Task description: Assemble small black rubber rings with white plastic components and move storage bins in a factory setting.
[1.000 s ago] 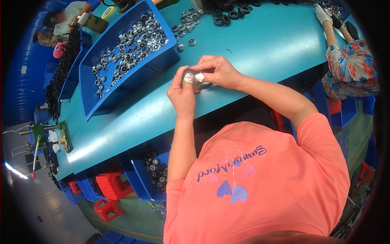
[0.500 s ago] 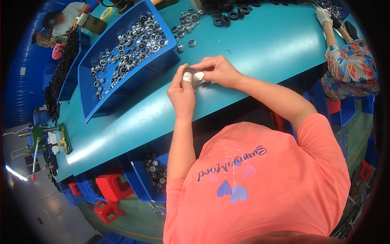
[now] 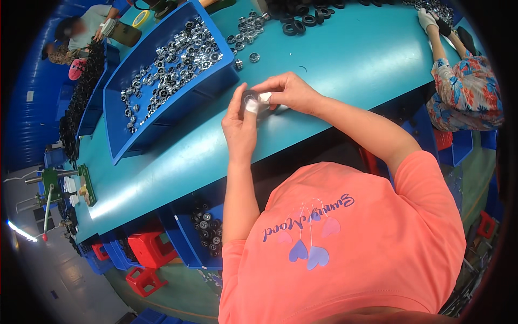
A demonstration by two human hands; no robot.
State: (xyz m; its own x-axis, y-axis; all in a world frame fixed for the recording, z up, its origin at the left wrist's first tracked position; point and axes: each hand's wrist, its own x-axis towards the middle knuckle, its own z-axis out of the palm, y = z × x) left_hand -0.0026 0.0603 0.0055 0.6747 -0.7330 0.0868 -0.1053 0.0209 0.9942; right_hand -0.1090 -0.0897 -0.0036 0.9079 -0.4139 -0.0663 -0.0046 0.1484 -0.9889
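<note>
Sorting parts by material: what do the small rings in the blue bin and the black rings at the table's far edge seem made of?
Small rings: likely bright polished metal, given their silvery glints. Blue bin: probably plastic, with a smooth, even colour. Black rings: matte, perhaps rubber or plastic.

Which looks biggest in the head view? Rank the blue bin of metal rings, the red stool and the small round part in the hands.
1. blue bin, by far the largest.
2. red stool.
3. small round part, held between both hands, smallest though nearest the camera.
</note>
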